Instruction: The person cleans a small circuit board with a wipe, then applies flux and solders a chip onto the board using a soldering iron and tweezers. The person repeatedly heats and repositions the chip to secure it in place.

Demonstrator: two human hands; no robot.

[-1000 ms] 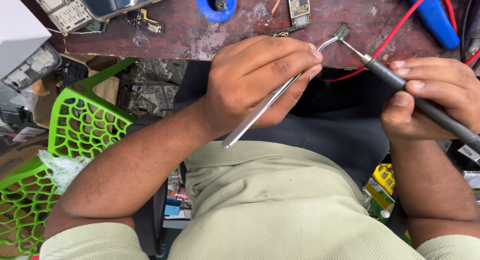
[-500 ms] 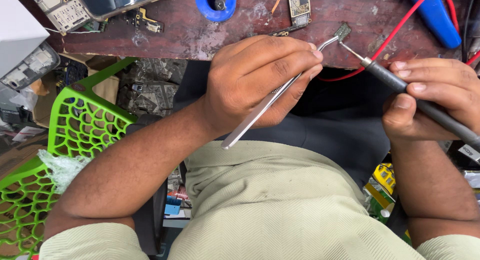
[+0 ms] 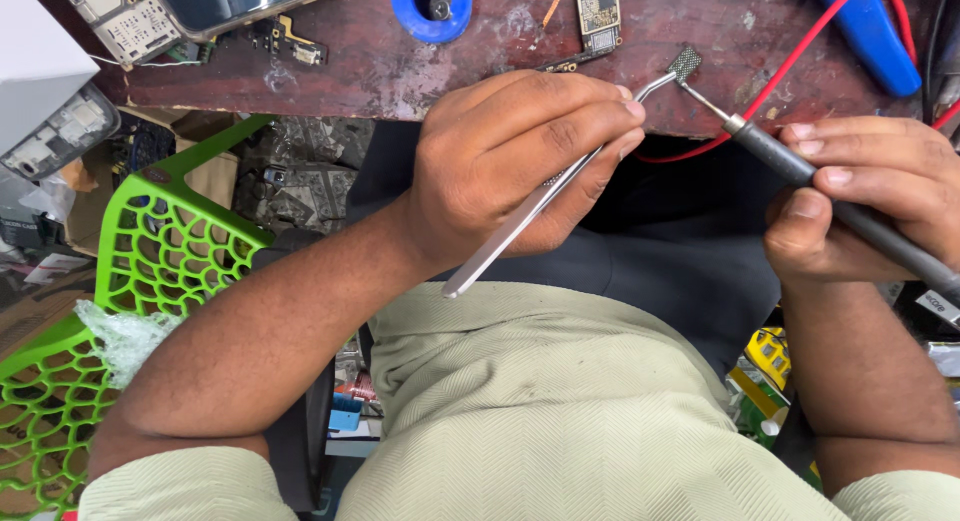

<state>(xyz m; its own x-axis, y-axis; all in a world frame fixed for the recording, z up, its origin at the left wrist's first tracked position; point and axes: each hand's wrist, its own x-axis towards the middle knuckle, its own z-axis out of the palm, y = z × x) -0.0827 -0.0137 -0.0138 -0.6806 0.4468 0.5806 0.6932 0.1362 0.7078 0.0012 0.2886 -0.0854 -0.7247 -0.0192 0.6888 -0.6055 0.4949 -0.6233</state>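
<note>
My left hand (image 3: 520,161) grips long metal tweezers (image 3: 545,196), whose curved tips pinch a small grey square chip (image 3: 685,63) held just above the front edge of the worn reddish-brown workbench (image 3: 400,71). My right hand (image 3: 865,196) holds a grey soldering iron (image 3: 800,176) like a pen. Its thin tip touches the lower right side of the chip. Both forearms reach in over my lap.
On the bench lie a blue solder spool (image 3: 432,6), a small circuit board (image 3: 598,6), a phone (image 3: 240,1) with loose phone parts (image 3: 120,21), a red wire (image 3: 790,66) and a blue tool (image 3: 870,36). A green lattice chair (image 3: 130,281) stands at my left. Boxes crowd the floor.
</note>
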